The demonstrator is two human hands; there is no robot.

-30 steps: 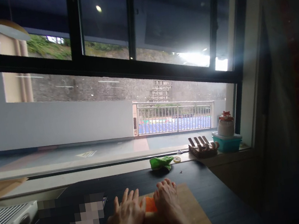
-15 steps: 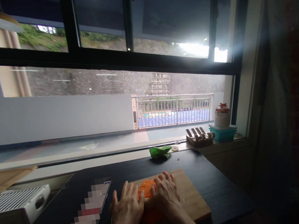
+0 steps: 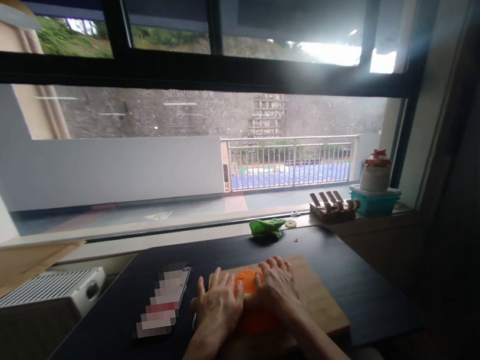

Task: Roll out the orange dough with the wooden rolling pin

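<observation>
My left hand [image 3: 219, 305] lies palm down with its fingers spread, over the left side of a wooden board [image 3: 322, 299]. Beside it, my right hand [image 3: 279, 285] is also palm down, fingers stretched forward and slightly bent. Both press on a pale rod [image 3: 250, 301], which looks like a rolling pin; most of it is hidden under the palms. A flat orange sheet [image 3: 260, 322], perhaps dough or clay, lies on the board beneath the rod and shows in front of and behind it.
A phone with a blurred screen [image 3: 163, 304] lies left of the board on the dark table [image 3: 369, 305]. Near the window are a green cloth [image 3: 267, 228], a tape roll [image 3: 291, 224], a brown rack [image 3: 333, 207] and a teal box [image 3: 377, 199] topped by a jar. A radiator [image 3: 81, 289] stands left.
The view has tilted and turned, so the scene sits higher and further right in the picture. Both hands remain on the rod over the orange sheet, with little shift against the board.
</observation>
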